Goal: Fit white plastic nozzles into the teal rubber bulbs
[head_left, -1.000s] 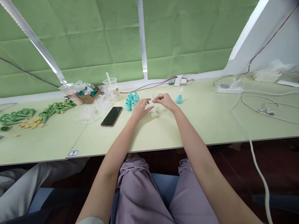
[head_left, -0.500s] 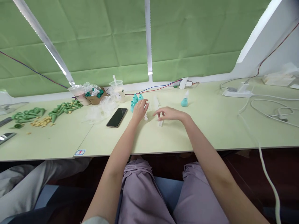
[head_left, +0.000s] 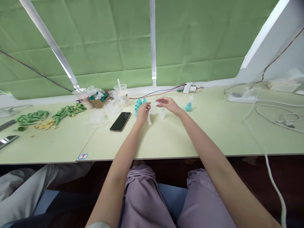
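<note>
My left hand (head_left: 142, 114) is beside a cluster of turquoise bulb-shaped pieces (head_left: 139, 103), its fingers curled in; whatever they grip, if anything, is hidden. My right hand (head_left: 167, 104) pinches a small clear plastic piece (head_left: 156, 103) between thumb and fingers, a short way right of my left hand. Small white pieces (head_left: 149, 121) lie on the table just below my left hand. Another translucent white piece (head_left: 162, 114) stands under my right hand. To the right, a turquoise bulb (head_left: 188, 107) with a clear pointed tip stands upright, apart from both hands.
A black phone (head_left: 120, 121) lies left of my left arm, near crumpled clear plastic (head_left: 104, 112). Behind are lidded cups (head_left: 122, 95) and a cardboard box (head_left: 98, 103). Green cone-shaped pieces (head_left: 68, 111) lie at left. A power strip (head_left: 242, 97) with white cables is at right.
My right hand has moved up and away from me, toward my left hand, and now pinches a clear piece. My left hand has stayed nearly in place. The view has shifted slightly.
</note>
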Motion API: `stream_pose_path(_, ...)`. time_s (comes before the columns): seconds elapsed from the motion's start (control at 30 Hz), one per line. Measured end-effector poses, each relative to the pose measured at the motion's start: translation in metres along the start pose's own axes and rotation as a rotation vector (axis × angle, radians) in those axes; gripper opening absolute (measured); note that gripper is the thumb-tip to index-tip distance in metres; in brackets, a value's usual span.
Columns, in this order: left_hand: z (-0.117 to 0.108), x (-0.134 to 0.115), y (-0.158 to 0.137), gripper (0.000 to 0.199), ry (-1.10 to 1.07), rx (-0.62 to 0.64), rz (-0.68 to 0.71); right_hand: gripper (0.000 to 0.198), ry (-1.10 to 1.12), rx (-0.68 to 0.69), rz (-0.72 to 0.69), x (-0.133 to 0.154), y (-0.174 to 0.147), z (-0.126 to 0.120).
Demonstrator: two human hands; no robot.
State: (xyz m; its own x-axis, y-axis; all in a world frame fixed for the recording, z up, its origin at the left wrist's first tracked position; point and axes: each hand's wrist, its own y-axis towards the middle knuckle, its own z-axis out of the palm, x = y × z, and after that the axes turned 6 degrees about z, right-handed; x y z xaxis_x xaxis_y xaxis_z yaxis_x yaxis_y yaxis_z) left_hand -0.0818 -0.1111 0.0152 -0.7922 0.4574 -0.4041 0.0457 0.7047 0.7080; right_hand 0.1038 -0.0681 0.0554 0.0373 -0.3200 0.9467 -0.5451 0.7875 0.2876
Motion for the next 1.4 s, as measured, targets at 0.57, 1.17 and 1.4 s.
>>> stream_pose_path(0.57,-0.002,0.014,0.006,0.014,-0.037,-0.064,-0.098,0.020,-0.964,-0.266,0.035,-0.025,0.002,0.019)
stream_pose_path(1.17,-0.004,0.014,0.005,0.011,-0.053,-0.087,-0.055,0.020,-1.454,-0.106,0.011,-0.033,0.009,0.046)
stream_pose_path(1.4,-0.002,0.017,0.004,0.011,-0.010,-0.070,-0.035,0.025,-1.507,-0.102,-0.037,-0.033,0.007,0.049)
